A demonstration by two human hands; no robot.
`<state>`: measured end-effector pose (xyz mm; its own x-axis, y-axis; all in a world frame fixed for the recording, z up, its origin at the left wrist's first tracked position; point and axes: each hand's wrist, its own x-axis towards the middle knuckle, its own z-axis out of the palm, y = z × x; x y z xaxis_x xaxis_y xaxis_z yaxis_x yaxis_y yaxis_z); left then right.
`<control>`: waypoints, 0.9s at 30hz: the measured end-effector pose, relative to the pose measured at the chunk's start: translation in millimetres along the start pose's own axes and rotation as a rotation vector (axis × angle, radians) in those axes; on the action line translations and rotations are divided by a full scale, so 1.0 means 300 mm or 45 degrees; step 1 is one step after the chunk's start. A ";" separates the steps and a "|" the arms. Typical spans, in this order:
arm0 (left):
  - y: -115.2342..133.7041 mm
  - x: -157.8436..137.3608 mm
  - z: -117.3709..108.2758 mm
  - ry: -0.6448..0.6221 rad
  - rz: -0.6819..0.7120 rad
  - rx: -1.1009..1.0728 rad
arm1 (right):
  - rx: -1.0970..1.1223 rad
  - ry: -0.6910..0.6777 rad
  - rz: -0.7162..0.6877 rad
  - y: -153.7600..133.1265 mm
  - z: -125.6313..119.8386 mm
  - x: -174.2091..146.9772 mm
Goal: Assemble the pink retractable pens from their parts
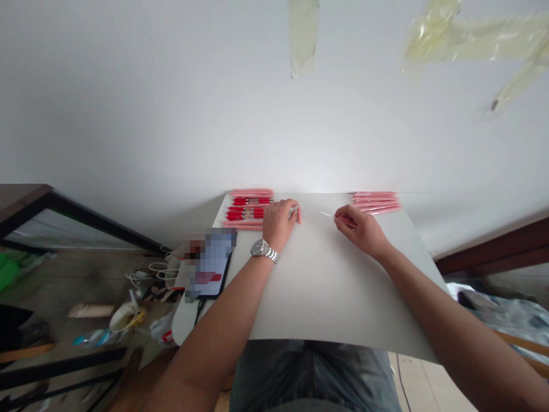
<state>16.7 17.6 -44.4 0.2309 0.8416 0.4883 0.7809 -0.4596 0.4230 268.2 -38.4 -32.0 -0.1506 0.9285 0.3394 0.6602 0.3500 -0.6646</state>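
Observation:
My left hand (279, 218), with a metal watch on its wrist, is over the left part of the white table. Its fingers are curled around a short pink tube-like piece (299, 215). Beside that hand lie several red pens (244, 214), with slim pink sticks (251, 193) behind and in front of them. My right hand (355, 222) is closed on a thin pale stick like a pen refill (326, 214), its white end pointing left. Its other end is hidden in the fingers. Behind my right hand is a stack of pink sticks (376, 201).
A phone or tablet (214, 269), partly blurred, rests at the table's left edge with a cable. The white table (326, 297) meets a wall (326, 131) bearing strips of yellowed tape (303, 40). Bottles and other clutter (124, 317) lie on the floor at left.

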 end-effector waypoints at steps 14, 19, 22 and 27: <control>0.017 -0.005 -0.016 -0.070 -0.045 0.055 | 0.002 0.003 -0.011 0.011 0.005 0.001; 0.018 -0.004 -0.016 -0.083 -0.055 0.051 | 0.004 0.007 -0.011 0.009 0.004 0.001; 0.015 -0.003 -0.013 -0.069 -0.040 0.044 | 0.002 0.007 -0.011 0.007 0.003 0.001; 0.009 -0.003 -0.006 -0.026 -0.002 0.005 | -0.008 0.011 -0.019 0.008 0.003 0.002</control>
<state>17.5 15.0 -42.3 0.2413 0.8479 0.4720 0.7835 -0.4572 0.4209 269.1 -37.0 -34.0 -0.1540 0.9222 0.3546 0.6625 0.3627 -0.6555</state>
